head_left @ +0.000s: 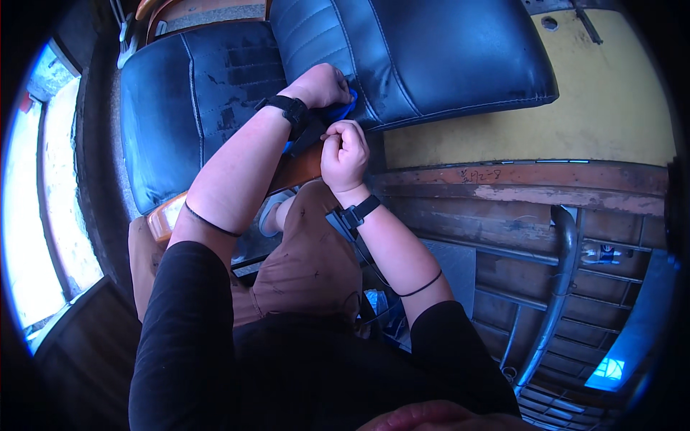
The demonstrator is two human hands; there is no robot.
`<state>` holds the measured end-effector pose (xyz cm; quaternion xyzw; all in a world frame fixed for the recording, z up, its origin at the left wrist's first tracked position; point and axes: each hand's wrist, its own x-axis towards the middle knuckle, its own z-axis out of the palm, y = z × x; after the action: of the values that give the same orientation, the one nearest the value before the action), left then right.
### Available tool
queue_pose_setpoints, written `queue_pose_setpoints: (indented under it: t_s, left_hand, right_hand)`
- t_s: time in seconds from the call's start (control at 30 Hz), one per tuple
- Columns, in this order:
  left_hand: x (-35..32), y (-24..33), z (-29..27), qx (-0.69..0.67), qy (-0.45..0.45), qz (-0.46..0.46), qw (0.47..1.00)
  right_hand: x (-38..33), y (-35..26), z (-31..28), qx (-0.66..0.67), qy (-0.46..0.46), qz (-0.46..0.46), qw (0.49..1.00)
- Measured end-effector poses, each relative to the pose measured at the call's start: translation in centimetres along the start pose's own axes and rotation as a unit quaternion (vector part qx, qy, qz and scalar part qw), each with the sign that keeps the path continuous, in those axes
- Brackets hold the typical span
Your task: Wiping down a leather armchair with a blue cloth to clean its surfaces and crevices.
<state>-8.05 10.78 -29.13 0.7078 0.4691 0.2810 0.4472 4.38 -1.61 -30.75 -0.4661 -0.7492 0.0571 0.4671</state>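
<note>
My left hand [321,86] is closed in a fist over the dark padded seat, against the backrest cushion [445,57]. From its fingers comes a bright blue, thin piece [343,110], whose kind I cannot make out. Just below and to the right, my right hand [346,156] has its fingers curled in and thumb bent up. Whatever it pinches, if anything, is hidden. Between the hands lies dark material with a bit of blue by my left wrist. Under them runs the brown wooden armrest [298,172] of the seat [162,118].
A yellowish board [611,86] and a worn wooden beam [445,177] stand at the right. Below them is a metal rack [564,269] with a plastic bottle [602,253]. A bright opening [68,201] is at the left. My knees are beside the armrest.
</note>
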Motion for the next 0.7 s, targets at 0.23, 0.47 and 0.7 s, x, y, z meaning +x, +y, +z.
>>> queue_pose_setpoints:
  t_s: [0.23, 0.47, 0.7]
  left_hand:
    - [-0.1, 0.4, -0.2, -0.013, -0.014, -0.022, 1.000]
    - [-0.2, -0.2, -0.6, 0.089, -0.022, 0.011, 0.996]
    - [-0.3, 1.1, -0.5, -0.018, -0.008, -0.007, 1.000]
  right_hand:
    - [0.2, -0.3, -0.1, -0.002, -0.007, 0.002, 1.000]
    - [0.0, -0.4, -0.1, -0.001, -0.011, -0.006, 1.000]
    - [0.1, -0.3, -0.2, -0.002, -0.008, -0.008, 1.000]
